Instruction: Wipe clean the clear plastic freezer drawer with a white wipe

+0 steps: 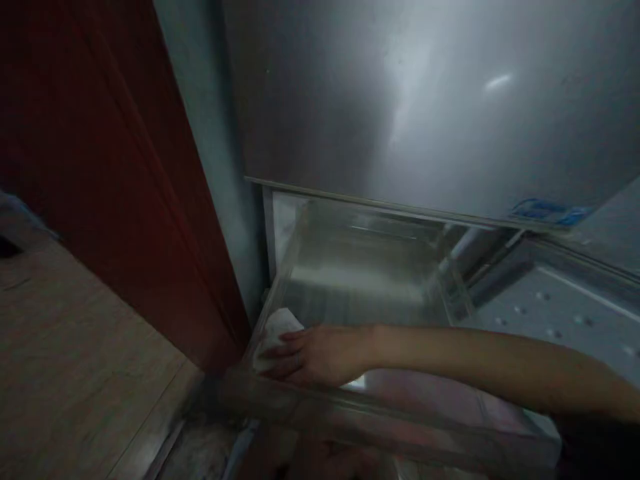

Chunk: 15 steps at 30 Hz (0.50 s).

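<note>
A bare right hand (320, 353) lay on a crumpled white cloth (277, 327) at the near left corner of a clear plastic drawer (383, 417).
The fingers were outstretched and slightly parted over the cloth, which touched the drawer's left side; the left hand's state could not be told, the shapes below the drawer front being too dim. The drawer stood pulled out beneath a glossy silver-grey door panel (350, 100), whose lower right corner bore a blue label (547, 212) with pale markings too blurred to read. A pale, bumped inner panel (530, 310) stood at the right, a dark red upright board (125, 167) at the left.
</note>
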Available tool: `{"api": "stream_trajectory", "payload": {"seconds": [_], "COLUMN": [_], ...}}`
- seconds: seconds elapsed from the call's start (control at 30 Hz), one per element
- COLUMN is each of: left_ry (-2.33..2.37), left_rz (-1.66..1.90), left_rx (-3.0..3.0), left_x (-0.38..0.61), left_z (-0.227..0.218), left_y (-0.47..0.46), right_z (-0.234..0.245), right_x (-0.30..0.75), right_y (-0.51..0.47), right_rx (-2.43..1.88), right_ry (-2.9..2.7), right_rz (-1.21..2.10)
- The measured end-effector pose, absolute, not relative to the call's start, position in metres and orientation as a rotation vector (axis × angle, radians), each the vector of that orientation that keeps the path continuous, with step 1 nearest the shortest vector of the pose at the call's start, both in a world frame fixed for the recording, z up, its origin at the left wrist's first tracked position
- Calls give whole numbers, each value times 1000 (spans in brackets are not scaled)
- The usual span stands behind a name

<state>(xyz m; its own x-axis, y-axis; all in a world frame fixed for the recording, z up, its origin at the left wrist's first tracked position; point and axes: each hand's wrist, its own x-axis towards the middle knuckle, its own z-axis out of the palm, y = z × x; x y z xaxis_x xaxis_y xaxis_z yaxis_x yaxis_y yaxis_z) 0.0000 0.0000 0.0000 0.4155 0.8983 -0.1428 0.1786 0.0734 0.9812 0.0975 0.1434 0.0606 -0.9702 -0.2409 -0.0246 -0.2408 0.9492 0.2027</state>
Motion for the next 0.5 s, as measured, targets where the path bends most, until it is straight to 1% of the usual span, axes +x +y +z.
{"api": "stream_trajectory", "payload": {"seconds": [0.23, 0.5], "left_ry": [1120, 1071], "left_rz": [680, 705], "left_rx": [1408, 1300], "left_x": [-6, 1], "left_z": [-4, 21], "left_y": [5, 10], "right_z": [62, 61], "right_x": [103, 114], "right_y": [145, 150], "right_rx": [420, 386], "right_ry": [-3140, -3159], "right_rz": [-266, -124]}}
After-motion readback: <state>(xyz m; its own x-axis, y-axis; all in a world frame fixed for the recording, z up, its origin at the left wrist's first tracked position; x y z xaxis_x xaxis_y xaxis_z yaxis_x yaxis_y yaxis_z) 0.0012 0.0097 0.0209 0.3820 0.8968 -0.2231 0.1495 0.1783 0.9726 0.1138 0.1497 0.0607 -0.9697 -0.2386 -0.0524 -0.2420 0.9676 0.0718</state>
